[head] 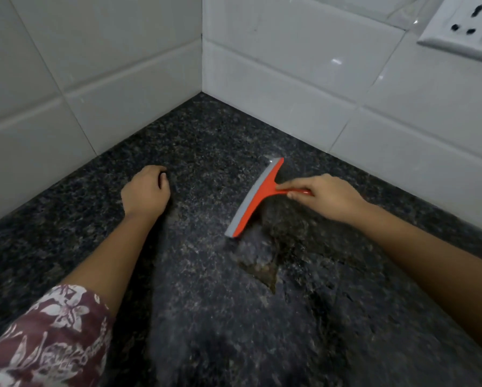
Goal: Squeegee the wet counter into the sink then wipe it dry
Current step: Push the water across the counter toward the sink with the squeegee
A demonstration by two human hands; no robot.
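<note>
The squeegee (258,195) has an orange-red plastic body with a short handle and a long grey rubber blade, and it is shaped like a T. It rests with the blade edge on the dark speckled counter (206,317), lying diagonally, not far from the corner where two walls of white tiles (290,88) meet. The right hand (325,198) holds the handle, the fingers and thumb curled around it and one finger stretched along its top. Below the blade the stone shows a wet patch (262,263) with an irregular, pointed outline. The left hand (146,191) lies on the counter to the left of the squeegee, well apart from it, fingers curled under and holding nothing. The left arm has a maroon sleeve (47,339) with white flowers. A white wall socket (463,26) sits high at the right.
</note>
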